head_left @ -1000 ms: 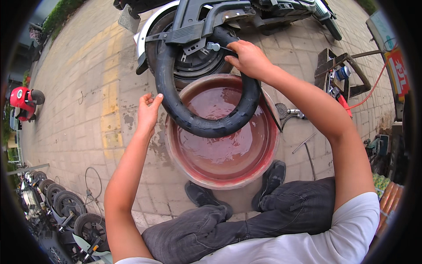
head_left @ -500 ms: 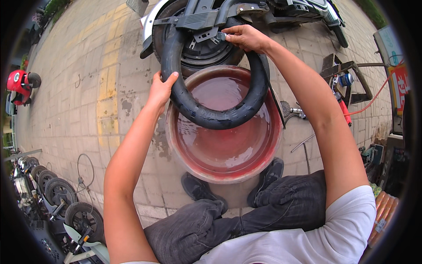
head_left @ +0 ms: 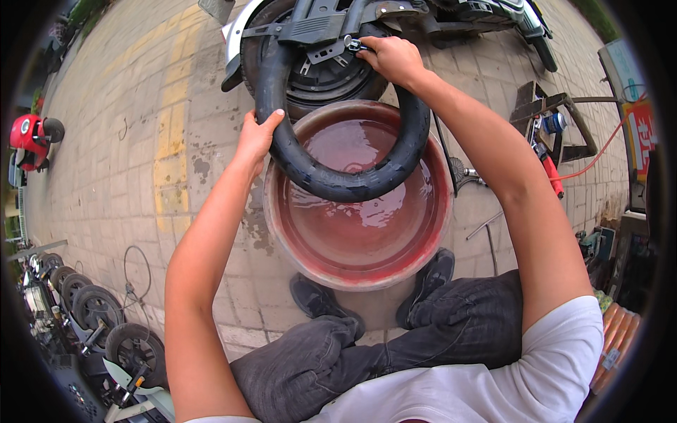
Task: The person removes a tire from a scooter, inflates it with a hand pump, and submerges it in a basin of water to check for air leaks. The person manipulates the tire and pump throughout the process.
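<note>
A black inner tube (head_left: pixel 338 185), wet on its lower part, hangs tilted over a round red basin (head_left: pixel 289 250) of water. My left hand (head_left: pixel 258 135) grips the tube's left side, thumb on top. Closed at the tube's upper right, my right hand (head_left: pixel 395 60) pinches a small shiny metal fitting (head_left: pixel 354 44); its exact kind is unclear. The tube's upper part disappears behind the black bracket (head_left: pixel 317 32) of a scooter lying on its side. Just behind the tube is the scooter's wheel (head_left: pixel 310 90).
Beyond the basin, the scooter's bodywork spans the top. Right of my forearm stand a metal frame (head_left: pixel 575 116) and tools with a red hose (head_left: pixel 599 158). A metal rod (head_left: pixel 485 227) lies on the paving. Several wheels (head_left: pixel 134 352) line the lower left; a red scooter (head_left: pixel 29 141) stands far left.
My right hand has turned slightly, and the metal fitting in it now shows a round, shiny end. The tube has shifted slightly up. Ripples and reflections in the basin differ.
</note>
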The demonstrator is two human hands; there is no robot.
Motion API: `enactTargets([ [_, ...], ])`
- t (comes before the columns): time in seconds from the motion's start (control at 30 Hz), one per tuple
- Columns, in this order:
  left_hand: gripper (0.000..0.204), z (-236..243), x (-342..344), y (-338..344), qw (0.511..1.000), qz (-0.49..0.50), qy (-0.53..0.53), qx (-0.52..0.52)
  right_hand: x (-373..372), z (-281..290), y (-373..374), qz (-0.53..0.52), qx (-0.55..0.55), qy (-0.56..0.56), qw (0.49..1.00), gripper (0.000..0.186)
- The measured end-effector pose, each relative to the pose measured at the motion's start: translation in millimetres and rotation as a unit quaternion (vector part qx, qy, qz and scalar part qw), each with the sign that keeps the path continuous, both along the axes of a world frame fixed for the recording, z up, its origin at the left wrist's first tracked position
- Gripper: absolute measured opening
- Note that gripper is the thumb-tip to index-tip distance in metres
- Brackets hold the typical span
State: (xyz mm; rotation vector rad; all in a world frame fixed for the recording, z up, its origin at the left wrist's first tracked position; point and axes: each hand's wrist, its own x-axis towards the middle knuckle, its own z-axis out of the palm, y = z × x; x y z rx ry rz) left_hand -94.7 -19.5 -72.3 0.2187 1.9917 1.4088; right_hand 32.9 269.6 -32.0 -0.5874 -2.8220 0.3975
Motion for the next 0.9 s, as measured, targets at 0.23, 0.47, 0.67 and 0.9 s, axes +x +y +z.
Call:
enactTargets([
  [0.23,0.081,-4,-2,1,1.0,-0.008,0.008,-0.003,2,-5,9,-0.011,-0.024,0.047,0.999,0.035],
  [0.47,0.076,-9,-7,-3,1.0,-0.007,-0.001,-0.004,4,-7,11,0.036,0.041,0.061,0.997,0.034],
  [0.67,0.059,-7,-5,-2,1.0,-0.012,0.013,0.008,6,-16,12,0.0,-0.031,0.088,0.996,0.038],
  [0.9,0.053,-16,-10,-4,0.999,-0.029,0.024,0.014,8,-11,6,0.022,0.022,0.032,0.999,0.034],
])
